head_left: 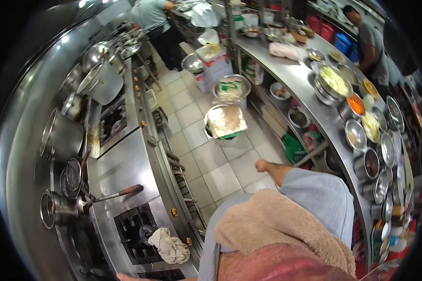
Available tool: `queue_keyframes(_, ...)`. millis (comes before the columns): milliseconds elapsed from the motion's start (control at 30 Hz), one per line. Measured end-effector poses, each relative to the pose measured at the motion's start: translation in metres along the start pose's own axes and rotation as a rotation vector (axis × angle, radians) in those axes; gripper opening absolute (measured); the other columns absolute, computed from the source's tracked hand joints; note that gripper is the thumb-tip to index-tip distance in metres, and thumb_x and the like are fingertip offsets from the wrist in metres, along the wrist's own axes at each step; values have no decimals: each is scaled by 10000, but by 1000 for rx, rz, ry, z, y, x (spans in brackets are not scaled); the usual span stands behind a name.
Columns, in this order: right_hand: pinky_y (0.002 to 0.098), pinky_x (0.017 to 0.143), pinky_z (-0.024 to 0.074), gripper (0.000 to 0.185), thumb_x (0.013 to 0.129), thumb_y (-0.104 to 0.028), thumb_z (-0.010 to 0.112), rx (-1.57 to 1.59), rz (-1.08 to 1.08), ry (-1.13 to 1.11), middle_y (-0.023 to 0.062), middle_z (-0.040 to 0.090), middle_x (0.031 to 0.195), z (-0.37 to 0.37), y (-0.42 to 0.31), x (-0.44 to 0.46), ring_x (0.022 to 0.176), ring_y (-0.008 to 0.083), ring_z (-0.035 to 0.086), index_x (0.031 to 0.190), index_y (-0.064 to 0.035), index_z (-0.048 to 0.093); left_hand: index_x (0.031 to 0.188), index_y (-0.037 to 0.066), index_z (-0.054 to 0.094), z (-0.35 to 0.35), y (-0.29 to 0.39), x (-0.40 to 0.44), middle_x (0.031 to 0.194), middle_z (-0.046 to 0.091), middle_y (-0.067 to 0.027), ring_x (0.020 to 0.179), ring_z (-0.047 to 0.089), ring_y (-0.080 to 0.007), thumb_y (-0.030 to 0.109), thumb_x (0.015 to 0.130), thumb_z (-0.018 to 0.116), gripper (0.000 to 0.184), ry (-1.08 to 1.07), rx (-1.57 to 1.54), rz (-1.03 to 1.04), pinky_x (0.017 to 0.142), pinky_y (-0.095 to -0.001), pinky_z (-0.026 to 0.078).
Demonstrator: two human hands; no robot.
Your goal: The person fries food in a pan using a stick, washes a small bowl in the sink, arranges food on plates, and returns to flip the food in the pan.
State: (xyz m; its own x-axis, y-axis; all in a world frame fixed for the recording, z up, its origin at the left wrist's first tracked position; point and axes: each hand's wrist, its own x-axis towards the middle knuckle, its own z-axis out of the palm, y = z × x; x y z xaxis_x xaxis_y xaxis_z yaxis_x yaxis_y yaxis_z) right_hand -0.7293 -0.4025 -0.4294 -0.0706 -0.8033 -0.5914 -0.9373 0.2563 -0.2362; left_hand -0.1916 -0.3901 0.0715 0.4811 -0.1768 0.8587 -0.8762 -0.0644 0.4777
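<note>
My right hand [262,166] hangs over the tiled floor in front of my grey sleeve, its fingers curled in and nothing visible in them. At the bottom edge, only a sliver of my left hand [124,277] shows beside the stove; its fingers are mostly cut off. Nearest to it are a black burner grate [135,230] and a crumpled off-white cloth [169,246]. A wok or pan handle [119,194] reaches across the steel stove top [122,171]. Around my neck lies a tan towel [272,218].
On the floor ahead stand a foil-coloured lid on a bucket [226,122] and another covered tub [232,89]. Large pots [101,84] line the left. A steel counter [309,77] with bowls of shredded vegetables [334,80] runs along the right. Two people [152,18] [368,44] work farther off.
</note>
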Motion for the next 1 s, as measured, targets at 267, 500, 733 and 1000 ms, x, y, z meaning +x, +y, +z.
queue_keyframes(267,336,601,524,265,661,-206,646,114,259,-314,108,656,811,-6,0,-51,637,216,635,904,-103,667,1253,41,394,88,42,-23,1249,364,-140,1096,437,-251,221,846,600,490,-284,-117,3,910,-366,382)
queue_keyframes(500,321,776,488,386,624,-179,670,289,106,8,108,654,909,-56,-35,32,857,226,616,1005,-124,648,1280,14,333,183,85,-64,1281,323,-115,1125,411,-267,107,835,597,526,-589,-538,-84,950,-371,337)
queue_keyframes(733,328,763,488,373,632,-166,662,510,196,147,129,653,891,-162,-61,82,818,226,621,1000,-110,650,1307,45,318,282,118,-57,1293,298,-107,1133,385,-256,72,815,603,569,-730,-725,-136,957,-385,328)
queue_keyframes(1000,323,785,486,339,656,-131,681,510,401,96,113,648,940,-188,-54,111,862,230,615,992,-98,652,1308,57,322,386,144,-58,1299,292,-106,1126,399,-249,86,811,609,574,-833,-768,-158,949,-380,343)
